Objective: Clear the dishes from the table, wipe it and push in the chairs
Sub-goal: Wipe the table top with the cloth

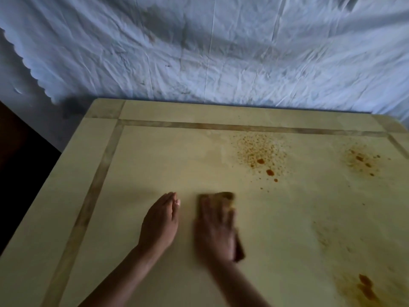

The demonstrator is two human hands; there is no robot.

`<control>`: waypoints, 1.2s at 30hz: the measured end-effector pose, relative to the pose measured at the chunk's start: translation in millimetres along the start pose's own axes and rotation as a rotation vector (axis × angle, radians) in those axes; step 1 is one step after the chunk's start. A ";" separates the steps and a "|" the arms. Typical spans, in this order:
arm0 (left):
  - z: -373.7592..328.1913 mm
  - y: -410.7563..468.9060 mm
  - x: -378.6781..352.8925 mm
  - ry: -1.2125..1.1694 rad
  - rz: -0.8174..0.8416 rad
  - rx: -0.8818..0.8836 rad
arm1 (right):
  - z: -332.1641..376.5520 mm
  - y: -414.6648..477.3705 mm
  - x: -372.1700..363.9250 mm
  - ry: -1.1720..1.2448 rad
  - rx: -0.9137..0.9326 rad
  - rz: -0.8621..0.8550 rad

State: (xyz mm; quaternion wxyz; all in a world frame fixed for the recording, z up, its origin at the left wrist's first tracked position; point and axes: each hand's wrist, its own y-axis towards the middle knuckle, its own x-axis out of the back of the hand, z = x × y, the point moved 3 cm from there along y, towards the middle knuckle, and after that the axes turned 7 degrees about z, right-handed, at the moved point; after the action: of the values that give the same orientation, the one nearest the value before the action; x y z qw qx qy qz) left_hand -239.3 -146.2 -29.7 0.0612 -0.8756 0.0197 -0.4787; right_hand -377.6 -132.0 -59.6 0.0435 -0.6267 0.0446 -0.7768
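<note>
A cream table (177,156) with tan inlaid border strips fills the lower view. My right hand (215,231) lies flat with straight fingers, pressing a brown cloth (228,197) onto the tabletop; the hand is blurred. My left hand (160,220) rests flat on the table just left of it, fingers straight and together. An orange-brown splatter (261,156) marks the table beyond the cloth. A second stain (363,161) lies at the far right, and a third stain (366,286) is near the front right. No dishes or chairs are in view.
A wrinkled white sheet (221,52) hangs behind the table's far edge. Dark floor (20,165) shows past the table's left edge.
</note>
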 end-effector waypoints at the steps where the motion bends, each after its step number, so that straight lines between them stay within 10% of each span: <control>1: -2.2 6.4 2.7 -0.009 0.001 -0.001 | 36.2 0.3 -25.4 -0.071 0.182 0.048; 9: -5.5 61.0 10.7 0.024 0.011 -0.019 | 40.8 83.6 -37.9 -0.245 0.386 0.125; 17: -6.2 81.2 -2.4 0.016 0.102 -0.005 | -182.5 85.1 45.0 -0.061 -0.286 0.077; 22: -4.7 83.6 -7.6 0.043 0.106 -0.013 | -200.6 85.4 41.0 0.048 -0.509 0.027; 30: -8.9 98.2 8.2 0.037 -0.012 0.042 | 53.5 97.4 -24.8 -0.158 0.302 0.082; 36: -4.3 136.2 17.5 0.064 -0.031 0.067 | 84.5 166.8 -58.0 -0.306 0.356 0.169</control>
State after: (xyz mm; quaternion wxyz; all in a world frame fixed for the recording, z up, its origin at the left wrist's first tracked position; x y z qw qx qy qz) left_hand -230.1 -283.3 -29.9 0.0823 -0.8574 -0.0076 -0.5079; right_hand -280.9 -291.6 -118.7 0.2242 -0.7136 -0.0480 -0.6620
